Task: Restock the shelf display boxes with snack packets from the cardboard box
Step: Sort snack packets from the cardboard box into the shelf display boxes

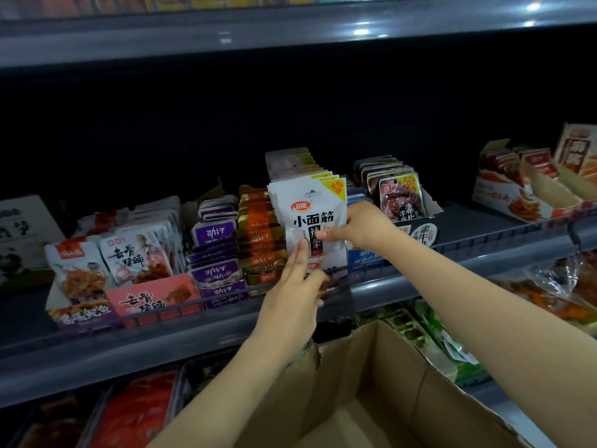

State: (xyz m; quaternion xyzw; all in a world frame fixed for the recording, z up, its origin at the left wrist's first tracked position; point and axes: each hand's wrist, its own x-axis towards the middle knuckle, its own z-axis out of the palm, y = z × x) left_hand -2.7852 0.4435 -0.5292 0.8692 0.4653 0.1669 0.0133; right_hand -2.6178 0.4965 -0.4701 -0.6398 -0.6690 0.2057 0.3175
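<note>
1. The white snack packets (pixel 311 221) are standing upright as a stack at the front of their row on the shelf (pixel 420 279), faces outward so shoppers can read them.
2. The right hand (pixel 365 226) is gripping the stack's right edge, thumb across the front, probably squaring it.
3. The left hand (pixel 297 282) is reaching up with straight fingers touching the front packet's lower face, its grip released, likely pressing the stack back behind the shelf's wire rail (pixel 161 313).
4. Neighbouring orange-brown packets (pixel 261 234) and purple packets (pixel 214 253) are hemming the row in.
5. The cardboard box (pixel 371 383) is sitting open below, within reach for refills.
</note>
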